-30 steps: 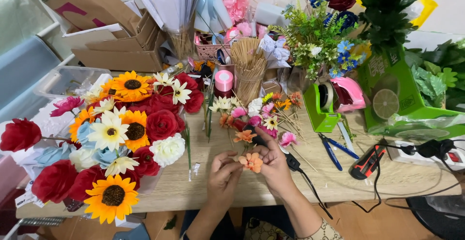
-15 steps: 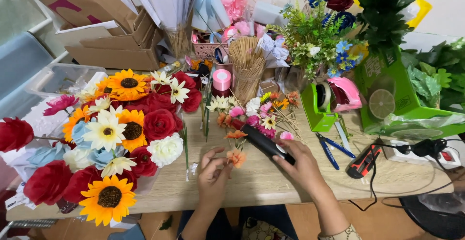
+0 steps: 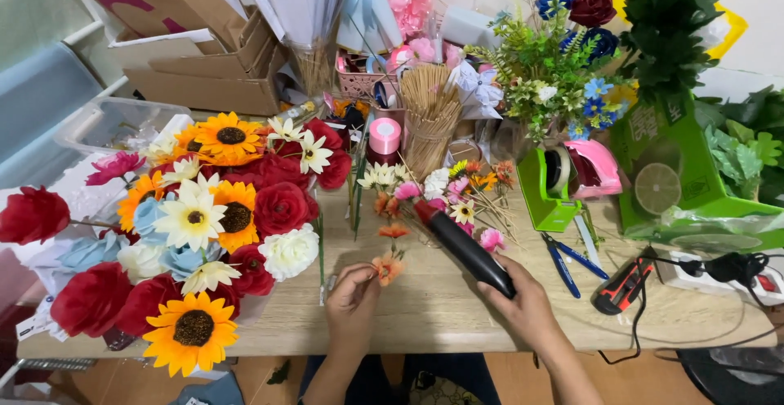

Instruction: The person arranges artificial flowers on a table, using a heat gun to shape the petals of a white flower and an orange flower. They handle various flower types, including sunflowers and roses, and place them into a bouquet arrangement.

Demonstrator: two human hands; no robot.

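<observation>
My left hand [image 3: 351, 295] pinches a small orange artificial flower [image 3: 388, 268] just above the wooden table [image 3: 441, 307]. My right hand [image 3: 523, 303] grips a black glue gun [image 3: 465, 246] with a red tip, its nozzle pointing up-left toward a heap of small loose blossoms [image 3: 445, 189]. A second small orange flower [image 3: 394, 230] lies on the table between the gun tip and my left hand. The gun's black cord trails off to the lower right.
A big pile of artificial sunflowers, red roses and white daisies [image 3: 204, 225] fills the left. A green tape dispenser [image 3: 555, 180], blue pliers [image 3: 567, 262], a red-black tool [image 3: 625, 284] and a power strip [image 3: 719, 270] lie right. Wooden sticks [image 3: 429, 115], pink ribbon [image 3: 384, 137] and cardboard boxes [image 3: 212, 70] stand behind.
My right hand left the orange flower, reached right and picked up the glue gun, now aiming it inward. My left hand kept the flower and stayed near the table's front edge.
</observation>
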